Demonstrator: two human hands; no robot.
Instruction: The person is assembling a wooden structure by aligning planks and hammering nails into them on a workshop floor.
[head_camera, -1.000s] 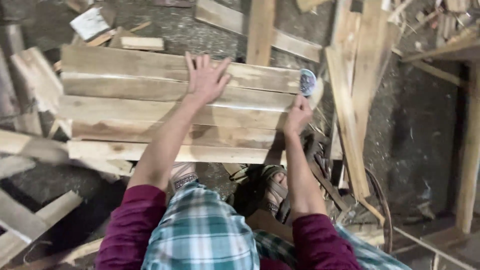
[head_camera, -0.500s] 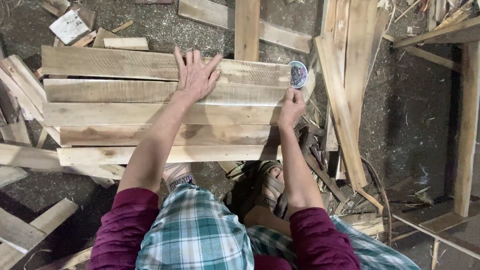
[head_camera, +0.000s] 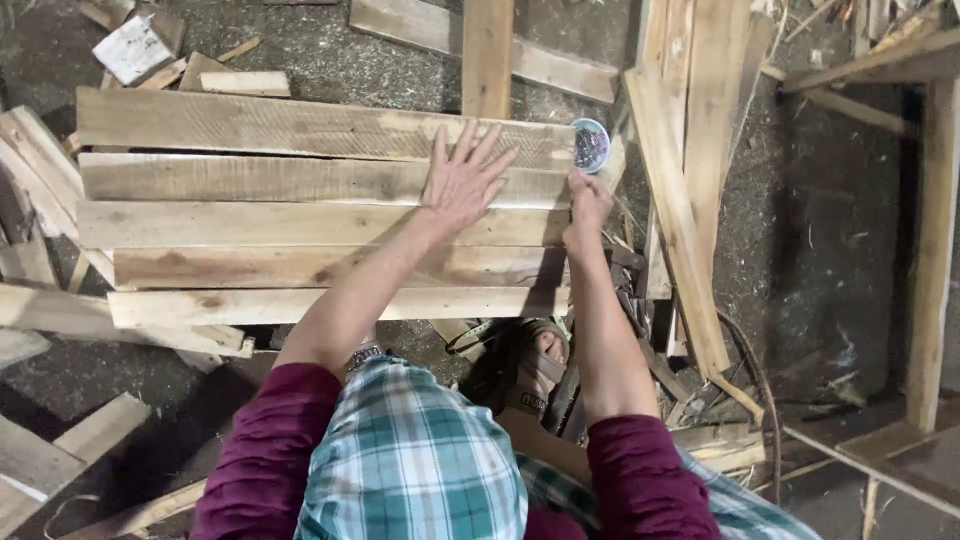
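Left hand (head_camera: 462, 185) is lying flat, fingers spread, on the planks (head_camera: 300, 180). I am seeing the right hand (head_camera: 587, 205) curling closed beside a round tin (head_camera: 590, 145); its hold, if any, I cannot tell.

The five planks (head_camera: 300, 215) laid side by side are raw, unfinished wood, matt and rough-sawn, with saw marks, dark knots and grey stains along the grain. The left hand (head_camera: 462, 185) lies flat on this bare wood. At the planks' right edge sits a small round tin (head_camera: 590, 145) with a pale, slightly glossy rim; the right hand (head_camera: 588, 205) rests just beside it. The floor (head_camera: 830, 250) is dark, gritty and strewn with sawdust and splintered offcuts (head_camera: 135, 48). The sleeves (head_camera: 270, 450) are matt maroon knit cloth, over a woven checked cloth (head_camera: 410, 460) in green and white.
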